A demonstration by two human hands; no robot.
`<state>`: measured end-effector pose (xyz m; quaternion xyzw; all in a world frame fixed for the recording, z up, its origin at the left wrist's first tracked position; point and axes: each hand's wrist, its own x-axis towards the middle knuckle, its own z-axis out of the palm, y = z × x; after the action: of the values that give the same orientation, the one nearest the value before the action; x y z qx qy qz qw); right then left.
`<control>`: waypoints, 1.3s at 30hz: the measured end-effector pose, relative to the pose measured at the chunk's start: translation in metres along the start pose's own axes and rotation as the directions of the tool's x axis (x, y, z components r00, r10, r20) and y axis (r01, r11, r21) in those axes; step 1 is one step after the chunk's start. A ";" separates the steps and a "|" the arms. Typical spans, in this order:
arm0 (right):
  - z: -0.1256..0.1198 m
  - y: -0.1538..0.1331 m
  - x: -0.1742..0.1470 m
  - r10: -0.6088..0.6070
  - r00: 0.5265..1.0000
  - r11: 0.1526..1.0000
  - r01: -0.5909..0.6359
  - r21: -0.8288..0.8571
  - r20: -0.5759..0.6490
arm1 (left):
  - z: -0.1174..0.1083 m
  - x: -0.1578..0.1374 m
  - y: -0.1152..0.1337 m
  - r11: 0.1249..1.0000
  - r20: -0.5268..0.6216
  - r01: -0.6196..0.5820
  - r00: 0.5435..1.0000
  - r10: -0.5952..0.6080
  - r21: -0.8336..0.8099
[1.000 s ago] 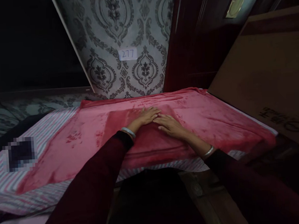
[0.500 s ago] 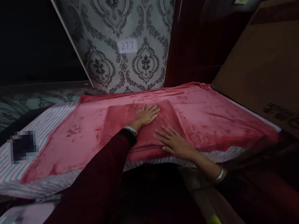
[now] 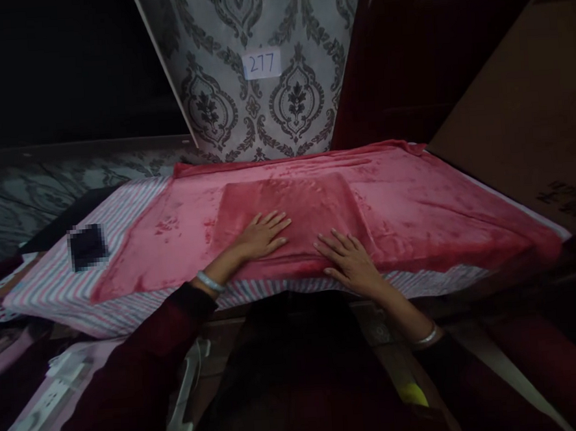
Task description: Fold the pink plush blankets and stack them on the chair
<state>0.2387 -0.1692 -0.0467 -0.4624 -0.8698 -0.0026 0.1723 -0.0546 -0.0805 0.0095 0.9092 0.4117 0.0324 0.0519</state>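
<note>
Power strip (image 3: 41,416) lies below and left of a person's left hand (image 3: 262,236), which rests flat on a red cloth (image 3: 294,202), fingers spread and gripping nothing. The right hand (image 3: 350,264), equally unclenched, is at the cloth's near right corner. Beneath both stretches a pink blanket (image 3: 424,201), over a striped sheet (image 3: 53,288) showing to their left. Beyond the hands, a box (image 3: 530,116) stands right, a TV (image 3: 64,73) left, a card (image 3: 262,63) reading "277" straight ahead.
</note>
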 end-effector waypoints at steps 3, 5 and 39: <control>-0.006 0.002 -0.003 0.009 0.999 0.998 -0.006 0.066 -0.038 | -0.001 -0.047 -0.013 0.991 -0.059 0.122 0.991 -0.119 0.062; -0.018 0.008 -0.001 0.025 0.997 0.990 -0.015 0.139 -0.069 | -0.005 -0.069 -0.022 0.975 -0.097 0.208 0.975 -0.201 0.074; 0.005 -0.042 0.034 0.089 0.957 0.989 -0.118 -0.090 -0.275 | 0.037 -0.049 0.070 0.974 -0.420 0.198 0.898 -0.134 0.113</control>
<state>0.1857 -0.1649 -0.0349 -0.5112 -0.8113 -0.1026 0.2643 -0.0305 -0.1657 -0.0192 0.8449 0.4910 0.1859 -0.1028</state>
